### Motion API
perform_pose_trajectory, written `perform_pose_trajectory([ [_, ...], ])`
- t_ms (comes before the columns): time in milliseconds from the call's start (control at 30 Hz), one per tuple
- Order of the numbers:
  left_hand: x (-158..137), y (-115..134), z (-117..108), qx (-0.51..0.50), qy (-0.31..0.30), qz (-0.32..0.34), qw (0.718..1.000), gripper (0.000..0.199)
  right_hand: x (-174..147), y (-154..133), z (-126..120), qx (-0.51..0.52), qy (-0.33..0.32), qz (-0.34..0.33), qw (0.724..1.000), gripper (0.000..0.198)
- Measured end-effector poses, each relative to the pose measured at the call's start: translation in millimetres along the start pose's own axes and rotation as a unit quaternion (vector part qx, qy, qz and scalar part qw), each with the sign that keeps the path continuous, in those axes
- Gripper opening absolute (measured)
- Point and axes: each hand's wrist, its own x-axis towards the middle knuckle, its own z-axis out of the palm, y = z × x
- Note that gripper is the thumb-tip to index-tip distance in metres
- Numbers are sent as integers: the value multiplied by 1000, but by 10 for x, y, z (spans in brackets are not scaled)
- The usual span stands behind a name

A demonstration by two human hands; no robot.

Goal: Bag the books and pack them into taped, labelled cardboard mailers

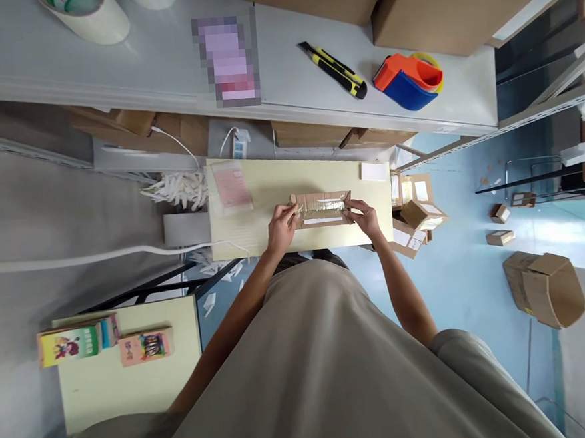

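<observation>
A long, narrow cardboard box point(322, 215) with clear shiny tape along its middle lies on the pale yellow table point(269, 175). My left hand point(282, 228) grips its left end, thumb and fingers pinched at the edge. At the opposite end, my right hand point(364, 216) pinches the right edge in the same way. A white label strip shows on the side of the box nearest me. To the left lies a clear plastic bag with a pink sheet point(233, 186). A small white card or box point(374, 171) sits at the table's far right corner.
On the grey shelf point(281, 59) above are a yellow-black utility knife point(335, 69), an orange-blue tape dispenser point(410, 81), tape rolls point(90, 16) and large cartons point(438, 8). Small boxes point(417, 217) are piled right of the table. Books point(75, 341) lie on a lower-left table.
</observation>
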Motion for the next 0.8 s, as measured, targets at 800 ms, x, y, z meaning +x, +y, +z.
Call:
perform_pose_trajectory([
  [800, 919, 1521, 337, 96, 89, 136, 982, 45, 737, -995, -1189, -175, -35, -327, 928, 78],
])
